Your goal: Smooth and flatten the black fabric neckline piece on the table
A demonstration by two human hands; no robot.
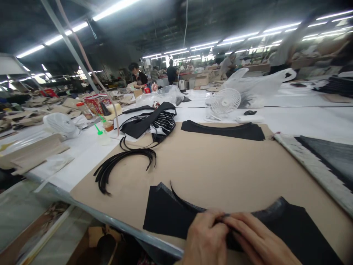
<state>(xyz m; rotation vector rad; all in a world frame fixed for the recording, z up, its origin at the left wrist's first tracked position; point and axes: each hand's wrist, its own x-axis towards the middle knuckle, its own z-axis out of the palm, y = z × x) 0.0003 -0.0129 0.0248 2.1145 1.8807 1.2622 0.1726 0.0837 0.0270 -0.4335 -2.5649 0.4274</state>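
A black curved piece of material (167,215) lies on a brown sheet (220,165) at the table's front edge. Along its inward curve, which has a greyish border, runs a thin black strip (178,197) whose left end sticks up free. My left hand (206,235) is closed, its fingertips pinching the strip at the middle of the curve. Right beside it, my right hand (257,235) has its fingers pressed together on the strip and the edge. The two hands' fingertips almost touch, and they hide the strip between them.
A bundle of black strips (110,165) lies to the left. Behind are another black curved piece (220,130) and a heap of black and striped pieces (151,119). White fans (226,101), green-tipped bottles (107,125) and a plastic bag (259,86) stand farther off. Dark sheets (331,154) lie at right.
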